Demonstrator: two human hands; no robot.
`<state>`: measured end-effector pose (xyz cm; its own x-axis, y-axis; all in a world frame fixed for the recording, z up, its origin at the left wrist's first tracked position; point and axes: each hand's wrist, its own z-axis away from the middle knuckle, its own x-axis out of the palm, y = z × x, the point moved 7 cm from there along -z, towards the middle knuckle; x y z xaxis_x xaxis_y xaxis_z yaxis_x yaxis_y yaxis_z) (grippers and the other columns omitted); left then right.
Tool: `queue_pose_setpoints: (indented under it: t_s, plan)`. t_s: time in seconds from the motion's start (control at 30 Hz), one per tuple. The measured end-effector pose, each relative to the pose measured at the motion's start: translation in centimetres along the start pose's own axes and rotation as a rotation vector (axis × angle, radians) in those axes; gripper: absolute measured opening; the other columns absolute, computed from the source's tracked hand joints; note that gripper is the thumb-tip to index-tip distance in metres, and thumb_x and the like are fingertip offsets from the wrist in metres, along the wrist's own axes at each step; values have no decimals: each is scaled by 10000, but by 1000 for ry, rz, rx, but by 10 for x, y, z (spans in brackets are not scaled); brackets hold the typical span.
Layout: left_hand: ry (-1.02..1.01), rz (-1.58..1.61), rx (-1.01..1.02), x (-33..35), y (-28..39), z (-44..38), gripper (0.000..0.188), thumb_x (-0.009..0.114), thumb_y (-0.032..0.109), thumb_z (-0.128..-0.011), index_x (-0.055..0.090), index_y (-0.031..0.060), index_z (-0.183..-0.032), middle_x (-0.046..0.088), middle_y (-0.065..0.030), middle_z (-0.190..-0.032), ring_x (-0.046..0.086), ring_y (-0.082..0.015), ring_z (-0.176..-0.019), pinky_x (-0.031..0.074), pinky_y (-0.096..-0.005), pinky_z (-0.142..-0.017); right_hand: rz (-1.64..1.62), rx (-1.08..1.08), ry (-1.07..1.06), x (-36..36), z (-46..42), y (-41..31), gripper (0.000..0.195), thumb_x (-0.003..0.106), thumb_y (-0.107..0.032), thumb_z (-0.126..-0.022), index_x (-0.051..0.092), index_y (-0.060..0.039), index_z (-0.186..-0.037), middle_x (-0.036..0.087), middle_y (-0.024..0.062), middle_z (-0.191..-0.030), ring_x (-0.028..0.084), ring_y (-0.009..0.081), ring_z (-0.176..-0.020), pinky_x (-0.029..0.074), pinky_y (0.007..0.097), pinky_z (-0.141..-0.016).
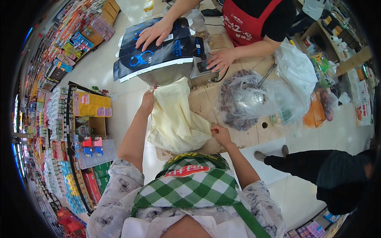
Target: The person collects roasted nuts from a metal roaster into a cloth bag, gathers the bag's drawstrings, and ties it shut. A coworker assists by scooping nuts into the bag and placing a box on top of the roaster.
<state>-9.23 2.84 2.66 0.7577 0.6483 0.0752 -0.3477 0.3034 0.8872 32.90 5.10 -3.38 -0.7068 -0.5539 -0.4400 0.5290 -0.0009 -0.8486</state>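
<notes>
A pale yellow cloth bag [178, 119] hangs from the lower end of a stainless steel machine [166, 75] and spreads over the wooden tabletop [202, 101]. My left hand [147, 102] grips the cloth at its upper left edge, close to the metal; the fingertips are partly hidden. With bent fingers, my right hand [221, 135] pinches the bag's lower right edge. A flattened black cardboard box [166, 52] covers the machine's top. Across the table, a co-worker's hand [156, 34] lies flat on that cardboard, and their other hand [221, 59] touches a small dark panel [205, 67] beside the machine.
Right of the cloth, a clear plastic bag of dark red dried fruit [235, 114] holds a perforated metal ladle [251, 93]. A white plastic bag [296, 65] stands behind it. Stocked shelves [86, 125] line the left. A person in dark trousers [300, 163] stands at right.
</notes>
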Motion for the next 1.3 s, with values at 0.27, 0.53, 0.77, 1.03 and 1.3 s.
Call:
queue_pose_setpoints:
  t_s: [0.27, 0.53, 0.77, 1.03, 1.3]
  plan:
    - [92, 4, 23, 11, -4, 5, 377, 445, 231, -1002, 449, -40, -1264, 607, -97, -1102, 593, -167, -963, 477, -297, -859, 110, -172, -49, -15, -20, -5, 117, 603, -92, -778, 680, -75, -863, 664, 131, -800, 638, 305, -731, 508, 381, -679]
    - [33, 51, 32, 27, 7, 13, 307, 420, 220, -1009, 511, 13, -1217, 622, -76, -1093, 601, -166, -959, 482, -303, -847, 403, -356, 117, -39, -19, 13, 190, 610, -109, -792, 629, -87, -979, 614, 116, -980, 570, 328, -909, 470, 409, -772]
    - [64, 56, 48, 28, 14, 21, 283, 409, 185, -1003, 518, 18, -1204, 630, -92, -1091, 628, -198, -955, 510, -330, -843, 506, -513, 128, -21, 10, 33, 312, 573, -147, -807, 558, -110, -1116, 504, 97, -1212, 496, 308, -1030, 409, 429, -880]
    - [97, 77, 71, 27, 12, 21, 283, 383, 146, -997, 505, 7, -1210, 626, -113, -1105, 630, -223, -975, 515, -340, -858, 517, -522, 127, -18, 9, 37, 327, 577, -143, -808, 545, -108, -1132, 493, 108, -1212, 491, 318, -1018, 399, 439, -892]
    - [89, 19, 61, 40, 11, 17, 276, 369, 165, -1008, 511, 19, -1193, 624, -94, -1061, 622, -196, -923, 516, -328, -809, 330, -706, 371, -47, -14, -48, 312, 607, -26, -741, 573, -45, -1051, 531, 140, -1183, 508, 341, -990, 421, 427, -836]
